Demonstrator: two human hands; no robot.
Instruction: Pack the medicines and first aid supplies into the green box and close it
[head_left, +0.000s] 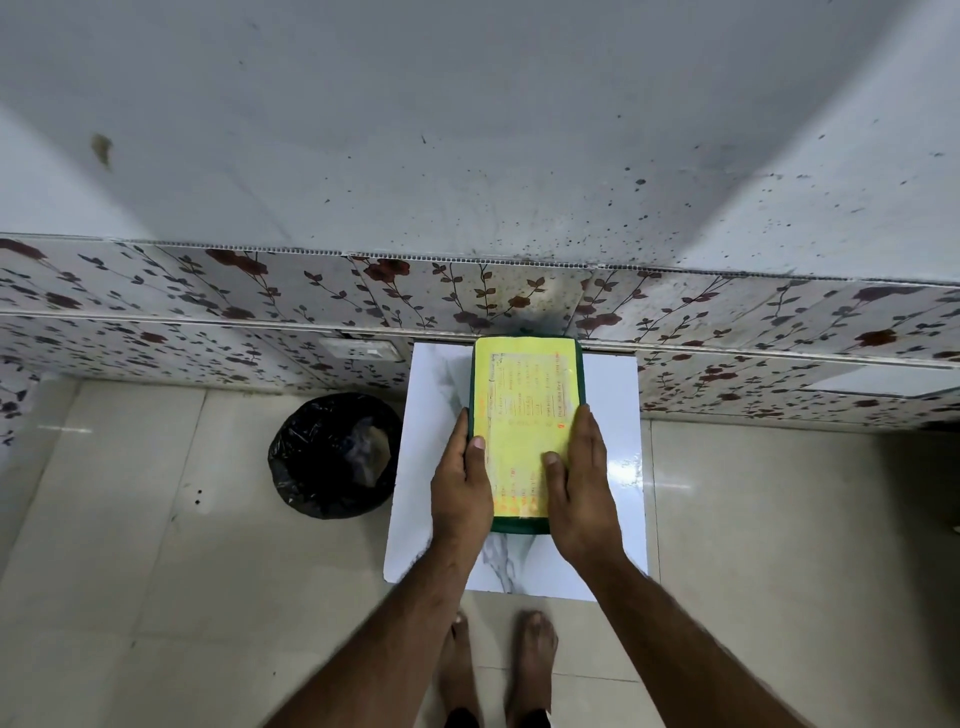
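Observation:
The green box (525, 395) lies shut on a white marble-patterned table (613, 467), its lid covered by a yellow label with red print. My left hand (462, 488) grips the box's left edge, thumb resting on the lid. My right hand (579, 488) holds the right edge the same way. Both hands sit on the half of the box nearest to me. No medicines or first aid supplies show outside the box; whatever is inside is hidden by the lid.
A bin lined with a black bag (335, 454) stands on the floor left of the table. Behind the table runs a wall with floral panels (260, 291) and a white socket (358, 349). My bare feet (498, 670) stand on beige floor tiles.

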